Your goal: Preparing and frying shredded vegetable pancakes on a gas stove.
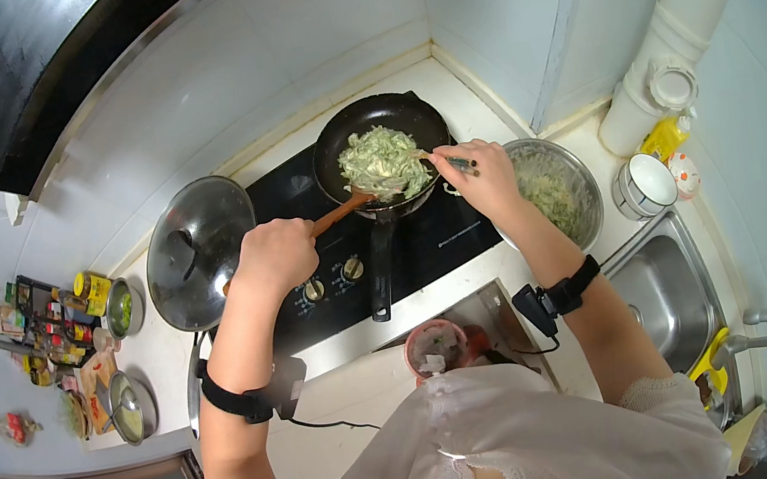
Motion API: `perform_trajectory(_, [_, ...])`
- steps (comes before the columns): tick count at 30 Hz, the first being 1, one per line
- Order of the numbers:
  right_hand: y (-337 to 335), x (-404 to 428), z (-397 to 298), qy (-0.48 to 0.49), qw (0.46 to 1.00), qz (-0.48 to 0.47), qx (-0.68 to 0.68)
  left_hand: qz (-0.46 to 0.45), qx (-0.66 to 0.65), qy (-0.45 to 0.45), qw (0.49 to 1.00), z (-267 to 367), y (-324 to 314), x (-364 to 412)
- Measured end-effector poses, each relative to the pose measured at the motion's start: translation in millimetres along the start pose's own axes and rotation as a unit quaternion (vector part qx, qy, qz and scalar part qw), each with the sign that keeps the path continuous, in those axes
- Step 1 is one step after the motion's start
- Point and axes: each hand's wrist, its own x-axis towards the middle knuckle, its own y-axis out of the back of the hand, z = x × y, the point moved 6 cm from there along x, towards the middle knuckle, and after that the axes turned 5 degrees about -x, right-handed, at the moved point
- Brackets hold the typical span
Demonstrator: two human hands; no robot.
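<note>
A black frying pan (pixel 399 106) sits on the black glass cooktop (pixel 291 255), its handle pointing towards me. Pale green shredded batter mixture (pixel 383 162) lies heaped in it. My left hand (pixel 280 255) is closed around the handle of a wooden spatula (pixel 341 214), whose blade touches the near left edge of the heap. Chopsticks (pixel 454 161) are held in my right hand (pixel 479 174), their tips at the heap's right side. Beyond my right wrist stands a steel bowl (pixel 576 169) with more of the green mixture inside.
A glass lid (pixel 197 217) lies left of the cooktop. Farther left are condiment jars (pixel 90 289), a bowl with chopped greens (pixel 125 309), another bowl (pixel 145 409) and a cutting board (pixel 96 375). White bowls (pixel 648 184) stand by the steel sink (pixel 671 275). A red bin (pixel 418 355) is below the counter.
</note>
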Motion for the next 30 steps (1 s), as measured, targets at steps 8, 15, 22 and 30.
perform_trajectory(8, [-6, 2, 4, -0.01, 0.998, -0.058, -0.008, 0.009, -0.007, 0.006, 1.0, -10, 12, -5])
perform_trajectory(15, [-9, -10, 13, 0.007, 0.997, -0.071, 0.003, 0.074, 0.021, -0.019, 0.997, -3, 7, 33])
perform_trajectory(22, [-3, -4, 25, 0.004, 1.0, -0.001, 0.005, 0.088, 0.077, -0.031, 0.993, 5, -9, 68])
perform_trajectory(30, [-27, 45, 32, 0.046, 0.998, -0.017, -0.028, 0.155, 0.101, 0.0, 0.983, 1, 13, 62])
